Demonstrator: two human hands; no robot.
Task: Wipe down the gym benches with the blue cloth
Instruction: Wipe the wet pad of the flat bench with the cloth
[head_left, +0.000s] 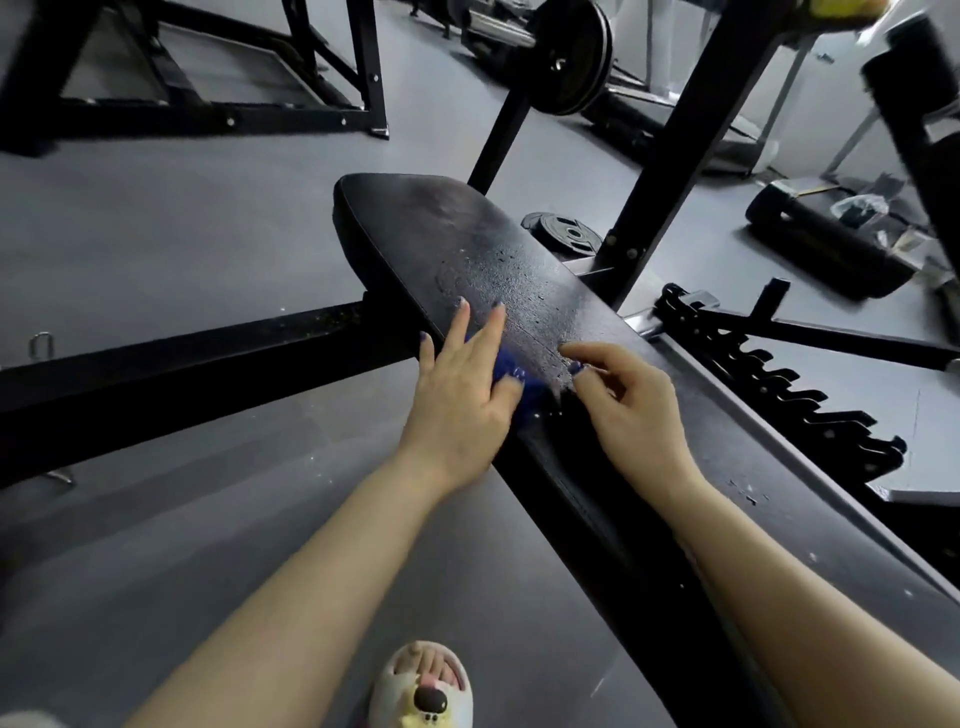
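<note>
A long black padded bench (467, 244) runs from the centre toward the lower right, its top speckled with droplets. The blue cloth (511, 371) lies bunched on the pad's near edge, mostly hidden beneath my left hand (462, 395). That hand presses flat on the cloth with its fingers stretched out along the pad. My right hand (623, 400) hovers just to the right over the pad, fingers curled, and its fingertips pinch a small blue corner of the cloth.
Black steel frame beams (182, 358) cross the grey floor at left. A rack upright (691, 130), a loaded barbell plate (571, 57) and a loose weight plate (563, 234) stand behind the bench. A notched adjuster rail (779, 379) lies right. My slippered foot (423, 686) is below.
</note>
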